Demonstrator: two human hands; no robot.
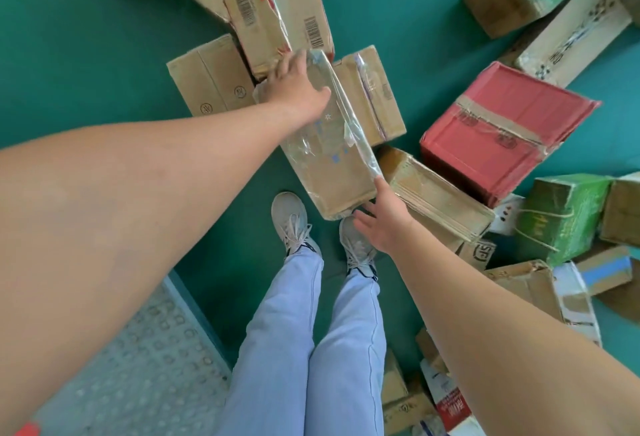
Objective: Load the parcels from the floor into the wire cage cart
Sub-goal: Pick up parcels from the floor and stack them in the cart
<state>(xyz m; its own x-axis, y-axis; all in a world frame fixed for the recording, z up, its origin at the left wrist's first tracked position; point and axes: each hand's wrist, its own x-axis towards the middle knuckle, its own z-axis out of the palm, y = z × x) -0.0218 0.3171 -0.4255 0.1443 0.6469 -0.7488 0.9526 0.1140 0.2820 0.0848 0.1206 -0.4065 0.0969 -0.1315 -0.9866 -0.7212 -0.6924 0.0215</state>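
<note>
Cardboard is still strewn all over the green floor [86, 55], so the loading looks barely started to me: a flat brown stack [440, 196], a red box [502, 131], a green one [561, 217] and several more wait, and the wire cage cart itself is out of sight. Just past the person's shoes [291, 221] a long tape-wrapped parcel [332, 155] sits tilted between the two hands. The right hand [381, 224] touches its near corner with fingers spread and straight, while the left hand [298, 86] lies across the far end, fingers seemingly over its far edge, so it's propped between them rather than firmly gripped.
</note>
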